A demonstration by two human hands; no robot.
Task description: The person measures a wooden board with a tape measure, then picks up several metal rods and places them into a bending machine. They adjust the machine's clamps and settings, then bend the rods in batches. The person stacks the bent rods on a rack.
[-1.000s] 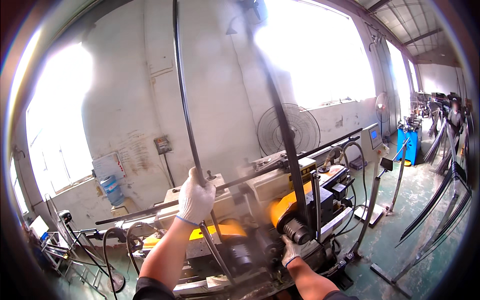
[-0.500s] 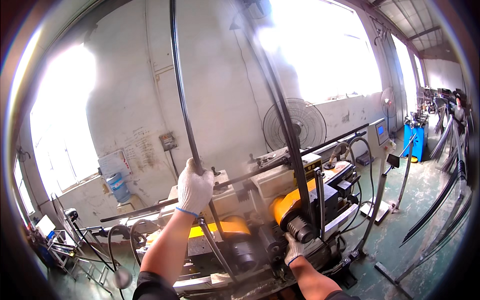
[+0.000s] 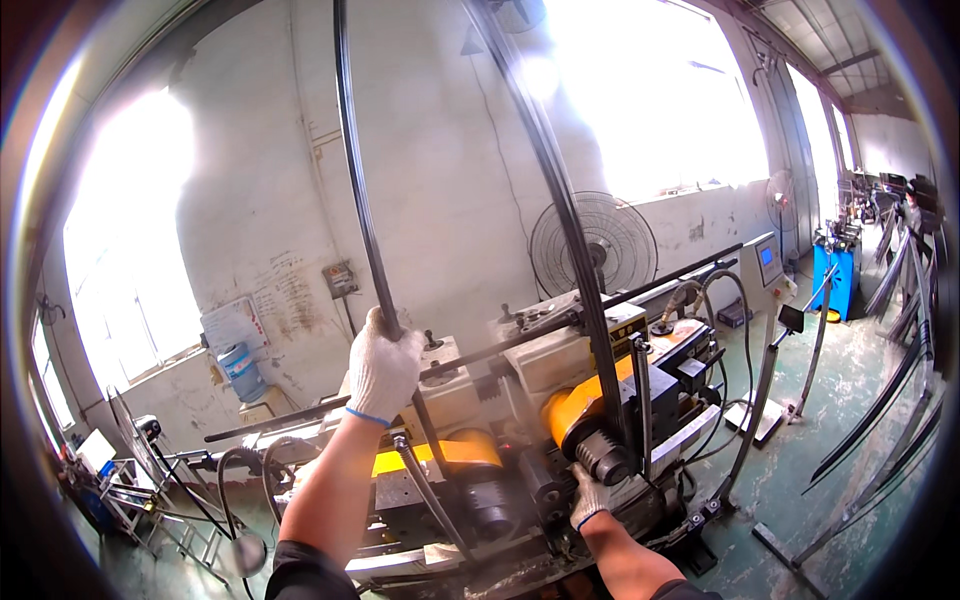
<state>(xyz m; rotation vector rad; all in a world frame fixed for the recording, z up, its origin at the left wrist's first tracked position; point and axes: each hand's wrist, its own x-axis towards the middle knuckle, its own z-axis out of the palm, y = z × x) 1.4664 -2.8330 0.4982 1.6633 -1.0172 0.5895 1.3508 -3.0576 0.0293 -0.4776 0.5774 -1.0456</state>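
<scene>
My left hand point(image 3: 384, 365), in a white knit glove with a blue cuff, is closed round a long dark metal bar point(image 3: 362, 190) that rises steeply past the top of the view. The bar's lower end runs down toward a machine point(image 3: 430, 460) with yellow covers. A second dark bar point(image 3: 565, 215) stands tilted to the right of it, its lower part beside a ribbed black roller point(image 3: 603, 458). My right hand point(image 3: 590, 497), gloved alike, is at the machine just below that roller. Its fingers are curled and partly hidden; what they hold is unclear.
A long dark rail point(image 3: 670, 285) crosses behind the bars. A large fan point(image 3: 597, 250) stands by the wall. Hoses, a control panel point(image 3: 767, 262) and a metal stand point(image 3: 765, 390) are to the right. Several long strips point(image 3: 880, 410) hang farther right; a water jug point(image 3: 240, 374) is at left.
My left hand has shifted slightly left and down with the bar. The second bar's upper part, blurred before, is sharper now. My right hand has stayed at the machine.
</scene>
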